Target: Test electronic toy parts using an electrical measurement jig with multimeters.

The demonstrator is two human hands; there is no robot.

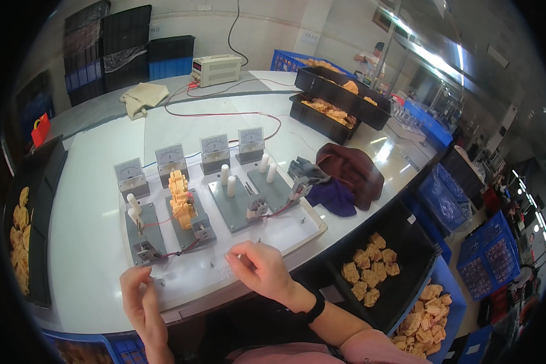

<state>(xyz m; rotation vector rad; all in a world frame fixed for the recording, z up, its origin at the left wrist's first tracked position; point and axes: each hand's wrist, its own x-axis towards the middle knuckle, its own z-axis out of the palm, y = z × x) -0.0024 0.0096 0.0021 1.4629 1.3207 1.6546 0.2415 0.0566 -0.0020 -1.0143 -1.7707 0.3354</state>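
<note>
Yellow part (pixel 180 206) sits on a grey block (pixel 201 215), hands apart

I have the two hands well apart at the front of the white board (pixel 273 239). The left hand (pixel 144 306) is by the near left corner, fingers curled with a gap to the thumb and nothing visible between them; I read that as a waiting pose beside the work. The right hand (pixel 261 270) hangs over the front edge with thumb and fingertips drawn close. I can't make out whether they pinch something small or whether they touch the board.

The yellow part is the only one on the board, second block from the left, clear of both hands. It looks like several pieces in a row. The other three blocks each show two upright white pegs (pixel 231 185), which I judge are there to locate a part; here the part probably covers them.

Four meters (pixel 130 174) stand along the back, one behind each block, presumably so every dial faces the person. The power supply (pixel 217 70) sits farther back, its red lead (pixel 224 114) running toward the meters. A black crate (pixel 47 182) to the left and a black bin (pixel 406 239) to the right hold more yellow pieces, likely placed for easy reach.
</note>
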